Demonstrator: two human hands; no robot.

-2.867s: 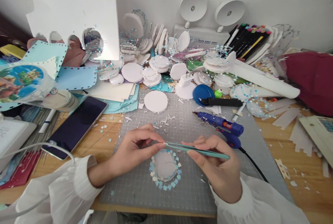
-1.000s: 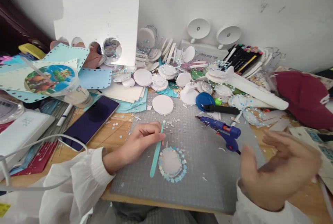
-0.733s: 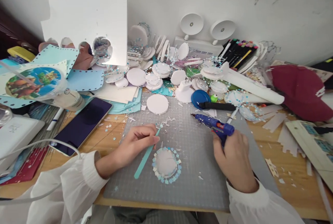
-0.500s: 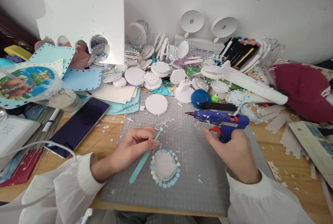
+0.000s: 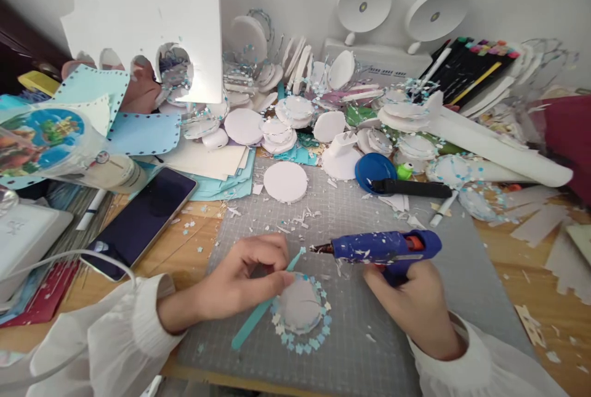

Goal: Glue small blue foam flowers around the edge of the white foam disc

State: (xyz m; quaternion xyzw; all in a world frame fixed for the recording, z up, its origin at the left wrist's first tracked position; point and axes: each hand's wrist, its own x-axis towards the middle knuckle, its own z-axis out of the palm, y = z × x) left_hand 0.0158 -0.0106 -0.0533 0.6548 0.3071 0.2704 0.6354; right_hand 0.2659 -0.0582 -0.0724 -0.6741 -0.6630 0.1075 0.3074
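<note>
My left hand (image 5: pixel 249 277) pinches a teal flat stick (image 5: pixel 252 325) near its upper end. At the stick's tip sits a tiny pale-blue star (image 5: pixel 302 250). In my right hand (image 5: pixel 410 301) is a blue hot glue gun (image 5: pixel 383 247), its nozzle pointing left and close to the star. My index finger reaches the trigger area, though the trigger is mostly hidden. Just below the stick, a round white disc (image 5: pixel 300 306) ringed with small blue and cream stars lies on the grey cutting mat (image 5: pixel 360 354).
A plain white foam disc (image 5: pixel 285 181) lies farther back on the mat among white scraps. Several decorated discs pile up along the wall. A phone (image 5: pixel 143 221) and a lidded cup (image 5: pixel 92 151) stand left. A blue round lid (image 5: pixel 375 172) lies behind the glue gun.
The glue gun has moved left and down, bringing its nozzle near the star on the stick. My left hand and the stick have shifted slightly right and down in view.
</note>
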